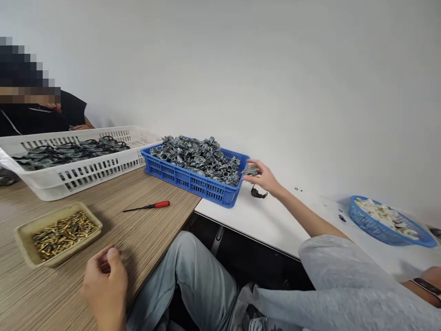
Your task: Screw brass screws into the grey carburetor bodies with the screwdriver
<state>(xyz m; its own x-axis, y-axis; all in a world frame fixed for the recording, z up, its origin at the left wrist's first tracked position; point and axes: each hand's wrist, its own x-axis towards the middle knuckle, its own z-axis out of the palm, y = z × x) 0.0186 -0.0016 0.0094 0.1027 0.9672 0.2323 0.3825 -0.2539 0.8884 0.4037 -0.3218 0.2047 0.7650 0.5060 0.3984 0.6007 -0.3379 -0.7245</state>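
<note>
My right hand (260,177) pinches a grey metal part (251,171) between thumb and fingers, at the right end of a blue basket (193,184). That basket holds a heap of similar grey metal parts (200,158). My left hand (105,282) rests over the wooden table's edge with its fingers loosely curled, and nothing shows in them. Close to it are a tan tray (22,241) of brass-coloured screws (64,234) and a screwdriver (151,206) with a red handle.
A white basket (86,177) of grey and black parts stands at the left, before a person in black (74,108). On the white table (237,218) lie a black part (258,193), small rings and a blue oval basket (372,230) of whitish parts. A banded wrist (427,285) shows at right.
</note>
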